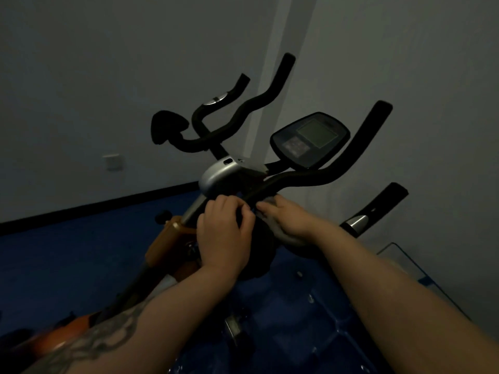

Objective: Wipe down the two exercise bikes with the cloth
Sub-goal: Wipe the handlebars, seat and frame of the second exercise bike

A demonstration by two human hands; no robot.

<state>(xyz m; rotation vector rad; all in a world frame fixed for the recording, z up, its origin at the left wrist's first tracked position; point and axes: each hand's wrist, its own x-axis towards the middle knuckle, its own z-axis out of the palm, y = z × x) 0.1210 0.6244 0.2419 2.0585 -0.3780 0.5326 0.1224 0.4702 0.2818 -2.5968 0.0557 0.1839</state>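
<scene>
In the dim head view two exercise bikes stand side by side. The orange-framed bike (164,241) on the left has curved black handlebars (237,112). The nearer bike carries a console with a grey screen (310,139) and black handlebars (359,152). My right hand (289,215) holds a grey cloth (290,238) against the base of the nearer bike's handlebar. My left hand (224,233) curls its fingers over a black rounded part (260,252) just beside the cloth. What lies under the cloth is hidden.
Blue floor (81,252) runs to a grey wall with a black skirting strip. There is a wall socket (112,161) at the left. A clear, box-like edge (405,260) sits low at the right, near a second black grip with a silver band (378,209).
</scene>
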